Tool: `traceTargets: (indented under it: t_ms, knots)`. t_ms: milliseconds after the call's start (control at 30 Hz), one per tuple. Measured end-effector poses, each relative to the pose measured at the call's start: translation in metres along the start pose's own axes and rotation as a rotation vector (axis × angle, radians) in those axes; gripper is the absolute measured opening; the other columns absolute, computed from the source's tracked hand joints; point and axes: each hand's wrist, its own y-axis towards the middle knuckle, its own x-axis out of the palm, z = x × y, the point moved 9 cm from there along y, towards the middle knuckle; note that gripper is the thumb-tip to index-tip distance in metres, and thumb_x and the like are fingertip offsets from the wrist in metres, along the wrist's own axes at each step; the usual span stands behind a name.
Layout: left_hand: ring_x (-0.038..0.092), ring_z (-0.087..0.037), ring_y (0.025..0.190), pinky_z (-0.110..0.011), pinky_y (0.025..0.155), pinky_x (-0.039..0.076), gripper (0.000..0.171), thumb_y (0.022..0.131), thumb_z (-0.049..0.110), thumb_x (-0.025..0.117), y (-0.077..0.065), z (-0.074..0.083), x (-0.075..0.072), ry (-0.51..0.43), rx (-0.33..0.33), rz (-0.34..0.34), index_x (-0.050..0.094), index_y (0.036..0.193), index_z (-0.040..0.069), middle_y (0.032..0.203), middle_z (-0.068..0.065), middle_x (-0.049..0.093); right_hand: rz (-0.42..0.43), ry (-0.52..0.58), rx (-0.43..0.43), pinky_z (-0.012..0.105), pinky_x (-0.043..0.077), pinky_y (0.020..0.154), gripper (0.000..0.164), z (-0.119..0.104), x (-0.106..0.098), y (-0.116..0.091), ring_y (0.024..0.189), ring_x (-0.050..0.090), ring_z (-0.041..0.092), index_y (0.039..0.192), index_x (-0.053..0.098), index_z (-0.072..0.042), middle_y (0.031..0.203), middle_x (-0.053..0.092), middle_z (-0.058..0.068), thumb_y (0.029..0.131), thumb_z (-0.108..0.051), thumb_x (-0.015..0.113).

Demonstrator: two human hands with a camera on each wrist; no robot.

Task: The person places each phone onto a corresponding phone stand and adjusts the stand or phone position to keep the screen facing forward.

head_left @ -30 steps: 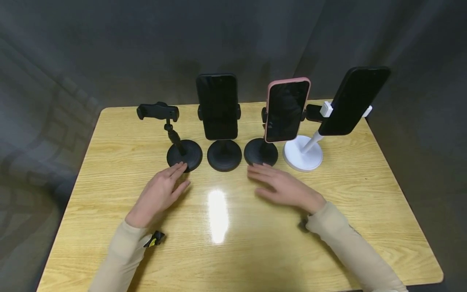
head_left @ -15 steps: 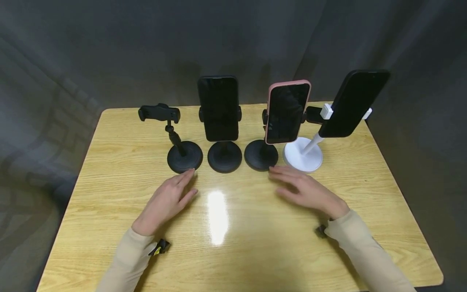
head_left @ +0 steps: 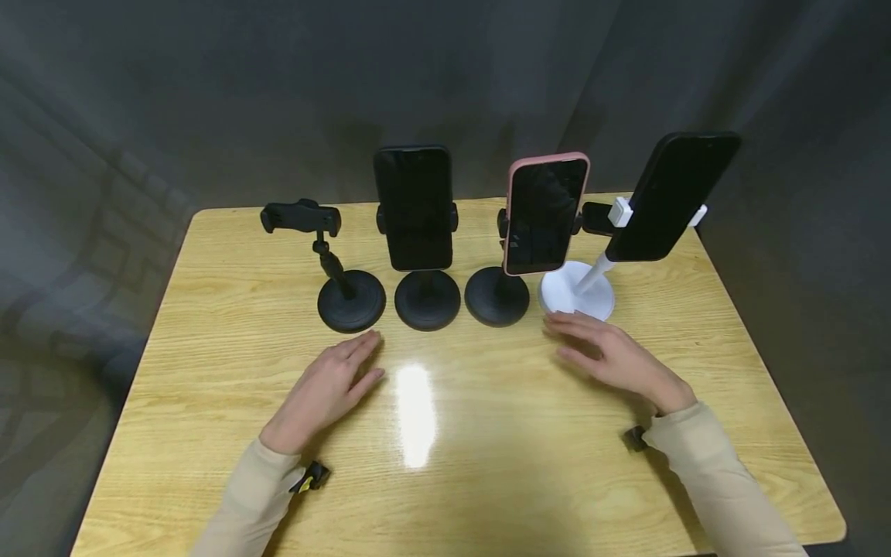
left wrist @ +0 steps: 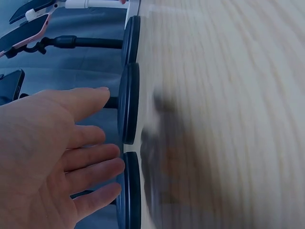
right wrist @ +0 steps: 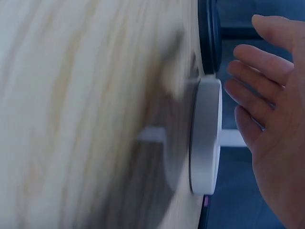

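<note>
My left hand [head_left: 323,391] hovers in front of the leftmost black phone stand [head_left: 351,302], whose clamp [head_left: 301,216] holds nothing. Its fingers are straight and the palm is bare in the left wrist view. Near the white phone stand's round base [head_left: 576,294], my right hand [head_left: 619,360] has its fingers extended and grips nothing; whether they touch the base I cannot tell. That stand carries a tilted black phone [head_left: 674,197]. A second black stand [head_left: 428,300] bears a black phone [head_left: 418,209]. The third black stand [head_left: 497,297] bears a pink-cased phone [head_left: 547,213].
The stands line up in a row toward the back of the wooden table [head_left: 487,464]. A dark curtain [head_left: 445,93] hangs behind it. A small dark object [head_left: 599,218] shows behind the pink-cased phone, partly hidden. Each wrist wears a small camera.
The right hand has moved right, from the third black stand to the white base. My left hand has drawn slightly back and right from the leftmost base. The stands and phones stay put.
</note>
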Motion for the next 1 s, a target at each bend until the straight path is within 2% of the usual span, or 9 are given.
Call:
traceTargets:
  t_ms: [133,233,367,533,633,700,800,900,1000]
  knots:
    - [0.062,-0.039,0.127,-0.052,0.106,0.051,0.058,0.098,0.028,0.073,0.000,0.002,0.003,0.000,-0.005,-0.015,0.057,0.141,-0.007,0.142,-0.024,0.060,0.031,0.001,0.031,0.059,0.042,0.112,0.039,0.011,-0.009,-0.004,0.137,0.053,0.036,0.139,0.066,-0.010,0.146,0.061,0.009,0.101,-0.021,0.069]
    - [0.062,-0.038,0.127,-0.052,0.106,0.051,0.058,0.098,0.028,0.073,0.000,0.003,0.003,-0.001,-0.013,-0.016,0.057,0.142,-0.007,0.142,-0.023,0.060,0.071,0.001,0.042,0.033,0.041,0.116,0.037,0.020,-0.018,-0.008,0.133,0.057,0.035,0.136,0.067,-0.010,0.140,0.065,0.008,0.100,-0.018,0.069]
    - [0.061,-0.038,0.128,-0.052,0.107,0.050,0.058,0.098,0.028,0.073,0.000,0.005,0.003,0.002,-0.013,-0.022,0.057,0.142,-0.006,0.143,-0.023,0.060,0.145,0.006,0.014,0.004,0.029,0.106,0.032,0.029,-0.031,-0.013,0.126,0.061,0.024,0.130,0.070,-0.009,0.129,0.071,0.008,0.098,-0.010,0.071]
    - [0.061,-0.037,0.128,-0.051,0.107,0.050,0.057,0.098,0.027,0.073,0.001,0.007,0.004,0.001,0.000,-0.025,0.058,0.142,-0.006,0.143,-0.023,0.060,0.205,0.033,-0.003,0.002,0.030,0.104,0.029,0.042,-0.045,-0.016,0.125,0.052,-0.008,0.124,0.072,-0.007,0.124,0.073,0.010,0.096,-0.003,0.071]
    - [0.061,-0.037,0.128,-0.051,0.107,0.050,0.057,0.098,0.027,0.073,0.001,0.008,0.005,0.001,0.006,-0.023,0.058,0.142,-0.006,0.143,-0.024,0.060,0.224,0.044,0.038,0.002,0.030,0.103,0.026,0.054,-0.051,-0.015,0.124,0.047,-0.016,0.123,0.072,-0.007,0.124,0.073,0.013,0.097,-0.006,0.071]
    - [0.061,-0.037,0.128,-0.051,0.107,0.050,0.057,0.098,0.027,0.072,0.001,0.009,0.006,0.002,0.006,-0.027,0.057,0.142,-0.006,0.143,-0.023,0.060,0.232,0.038,0.076,0.010,0.035,0.107,0.024,0.062,-0.054,-0.015,0.125,0.051,-0.008,0.122,0.073,-0.007,0.124,0.072,0.014,0.099,-0.009,0.069]
    - [0.061,-0.037,0.129,-0.051,0.108,0.050,0.058,0.099,0.029,0.071,0.001,0.009,0.008,0.004,0.000,-0.035,0.057,0.143,-0.005,0.144,-0.023,0.060,0.239,0.045,0.126,0.042,0.044,0.115,0.023,0.072,-0.056,-0.012,0.128,0.058,0.019,0.122,0.072,-0.005,0.126,0.070,0.019,0.101,-0.012,0.067]
    - [0.060,-0.036,0.130,-0.051,0.108,0.050,0.058,0.099,0.030,0.071,0.001,0.010,0.009,0.005,-0.001,-0.039,0.057,0.143,-0.005,0.144,-0.022,0.059,0.254,0.068,0.172,0.072,0.039,0.106,0.024,0.082,-0.059,-0.009,0.126,0.056,0.045,0.122,0.071,-0.001,0.129,0.066,0.024,0.101,-0.011,0.067]
    - [0.061,-0.036,0.130,-0.051,0.108,0.050,0.057,0.099,0.029,0.071,0.001,0.012,0.009,0.003,0.004,-0.039,0.057,0.143,-0.004,0.144,-0.022,0.060,0.276,0.070,0.210,0.075,0.038,0.105,0.025,0.091,-0.063,-0.007,0.128,0.054,0.049,0.123,0.070,0.001,0.132,0.064,0.026,0.100,-0.010,0.067]
